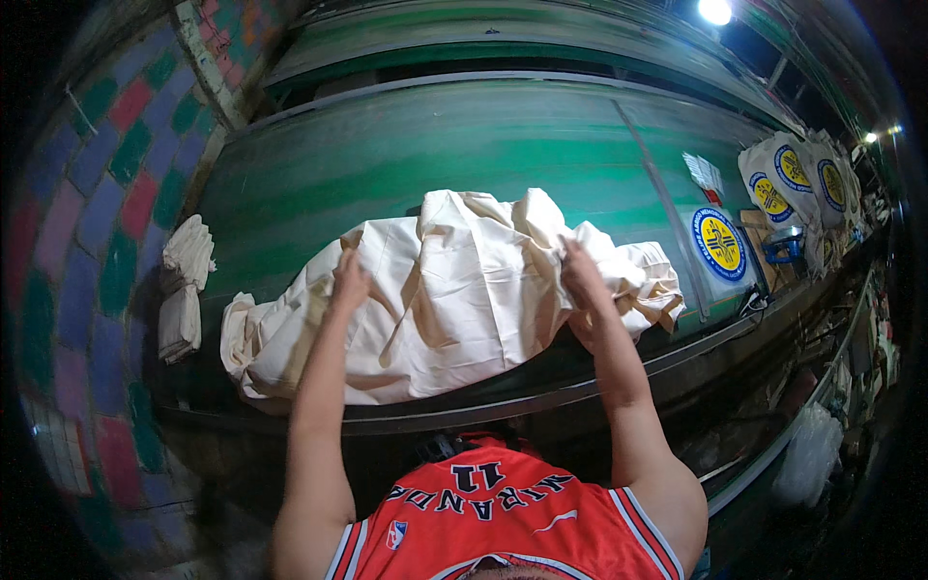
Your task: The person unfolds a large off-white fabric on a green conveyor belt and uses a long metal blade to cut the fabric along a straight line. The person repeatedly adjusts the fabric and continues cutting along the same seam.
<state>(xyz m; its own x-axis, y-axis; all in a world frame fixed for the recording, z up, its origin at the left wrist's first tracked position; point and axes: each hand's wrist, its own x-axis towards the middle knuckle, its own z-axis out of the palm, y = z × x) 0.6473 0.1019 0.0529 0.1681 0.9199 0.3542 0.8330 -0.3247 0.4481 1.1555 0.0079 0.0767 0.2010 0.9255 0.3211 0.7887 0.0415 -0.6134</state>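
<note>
A large cream cloth (464, 300) lies bunched and creased across the near side of a long green table (541, 135). It spreads from the left end of the table to the right, with loose folds heaped at both ends. My left hand (350, 282) is closed on the cloth left of its middle, fingers pinching the fabric. My right hand (584, 275) grips a raised fold on the cloth's right part. Both arms reach forward and apart, and the cloth between the hands rises in a peaked, wrinkled heap. Some fingertips are hidden in the folds.
Folded cream cloths (184, 319) are stacked at the table's left edge. On the right lie a sheet with a round blue-and-yellow emblem (718, 244), a blue tool (783, 244) and cream cloths with similar emblems (793, 184). A painted block wall (116, 222) stands left.
</note>
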